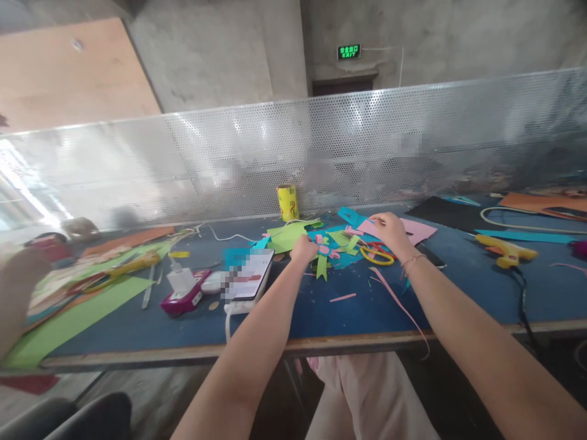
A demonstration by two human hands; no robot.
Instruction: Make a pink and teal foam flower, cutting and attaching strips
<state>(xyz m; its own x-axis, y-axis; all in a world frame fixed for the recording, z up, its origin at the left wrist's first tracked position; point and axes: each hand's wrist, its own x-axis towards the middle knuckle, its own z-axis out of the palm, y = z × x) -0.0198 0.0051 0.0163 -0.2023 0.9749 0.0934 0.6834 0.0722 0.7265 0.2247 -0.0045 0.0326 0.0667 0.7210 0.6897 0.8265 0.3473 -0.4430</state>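
Pink paper shapes (pixel 322 249) lie amid a pile of cut paper (pixel 351 261) on the blue table (pixel 302 324), at the centre. The left hand (pixel 303 247) is at their nine o'clock, fingers curled close; whether it grips one cannot be told. The right hand (pixel 389 231), at two o'clock, has thumb and fingertips nearly together over the edge of a pink sheet (pixel 419 230); any hold is too small to make out. The work looks partway along: shapes and a pink strip (pixel 343 297) at six o'clock are already cut, but no finished piece can be made out, and larger stock, like the black sheet (pixel 440 214) at two o'clock, remains. Scissors (pixel 378 256) lie at three o'clock, a yellow glue gun (pixel 507 250) beyond. At eleven, a yellow cylinder (pixel 287 205) bears red marks, unreadable; the phone (pixel 254 273) at eight shows no legible text. Far off at twelve, a green-lit sign (pixel 349 51) reads "EXIT" beneath "安全出口".
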